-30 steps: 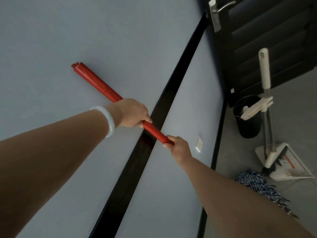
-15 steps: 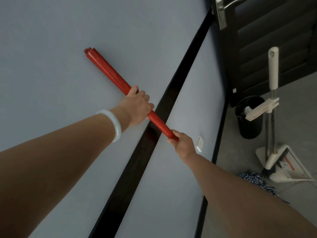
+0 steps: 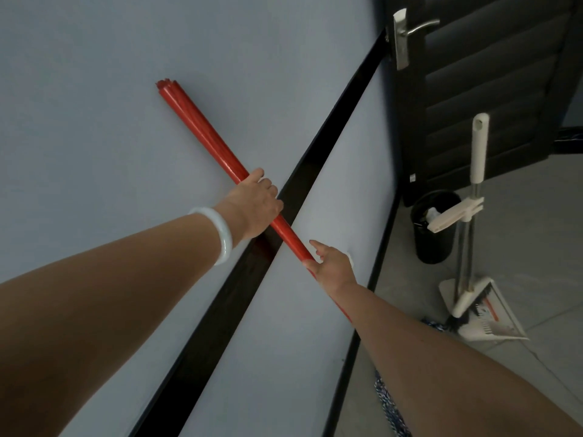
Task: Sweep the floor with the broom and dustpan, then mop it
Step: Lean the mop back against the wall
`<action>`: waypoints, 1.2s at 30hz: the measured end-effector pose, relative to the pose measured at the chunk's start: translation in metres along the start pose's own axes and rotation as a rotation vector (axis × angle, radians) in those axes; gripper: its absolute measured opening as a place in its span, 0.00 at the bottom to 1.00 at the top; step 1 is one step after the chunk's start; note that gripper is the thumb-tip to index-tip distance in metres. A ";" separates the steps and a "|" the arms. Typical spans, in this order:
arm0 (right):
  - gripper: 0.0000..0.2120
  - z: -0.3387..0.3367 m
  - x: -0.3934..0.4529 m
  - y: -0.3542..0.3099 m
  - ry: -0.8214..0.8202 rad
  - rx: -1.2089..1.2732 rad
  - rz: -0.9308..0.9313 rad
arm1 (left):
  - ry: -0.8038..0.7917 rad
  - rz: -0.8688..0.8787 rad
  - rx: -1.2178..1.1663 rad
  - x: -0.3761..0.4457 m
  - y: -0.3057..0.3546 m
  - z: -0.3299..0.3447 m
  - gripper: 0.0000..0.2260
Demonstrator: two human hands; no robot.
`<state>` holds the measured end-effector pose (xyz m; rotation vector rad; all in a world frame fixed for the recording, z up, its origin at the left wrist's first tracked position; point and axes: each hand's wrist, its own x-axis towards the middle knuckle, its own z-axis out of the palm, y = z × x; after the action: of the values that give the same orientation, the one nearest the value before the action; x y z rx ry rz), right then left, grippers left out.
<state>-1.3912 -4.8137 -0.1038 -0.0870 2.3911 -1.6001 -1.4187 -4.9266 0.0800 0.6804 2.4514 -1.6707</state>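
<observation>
**Red mop handle held against the wall**

The left hand grips the red mop handle, with the fingers curled round it. A white bangle sits on that wrist. The right hand is lower on the same handle; its fingers look straight and loose, and they touch the handle more than they clasp it. The handle runs up and away from the left hand across the grey wall and crosses a dark strip between the two hands. Below the right forearm, the blue-white mop strands lie on the floor. Well to the right of the right hand, the broom stands clipped with the white dustpan, just beside a black bin and near a dark door.
</observation>
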 end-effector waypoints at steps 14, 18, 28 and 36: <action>0.28 -0.018 -0.006 -0.001 -0.012 -0.074 0.008 | -0.016 0.001 -0.149 0.004 0.014 -0.002 0.20; 0.28 -0.031 -0.010 -0.003 -0.012 -0.082 0.021 | 0.025 0.015 -0.244 0.002 0.023 -0.008 0.21; 0.24 -0.134 -0.052 0.020 0.134 -0.190 0.066 | 0.146 0.079 -0.396 0.020 0.057 -0.067 0.23; 0.23 -0.285 -0.147 0.055 0.452 -0.387 0.237 | 0.351 0.143 -0.632 0.052 0.111 -0.189 0.20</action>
<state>-1.3149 -4.5071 -0.0248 0.5185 2.8869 -1.1238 -1.3876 -4.7065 0.0421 1.0681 2.8402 -0.6890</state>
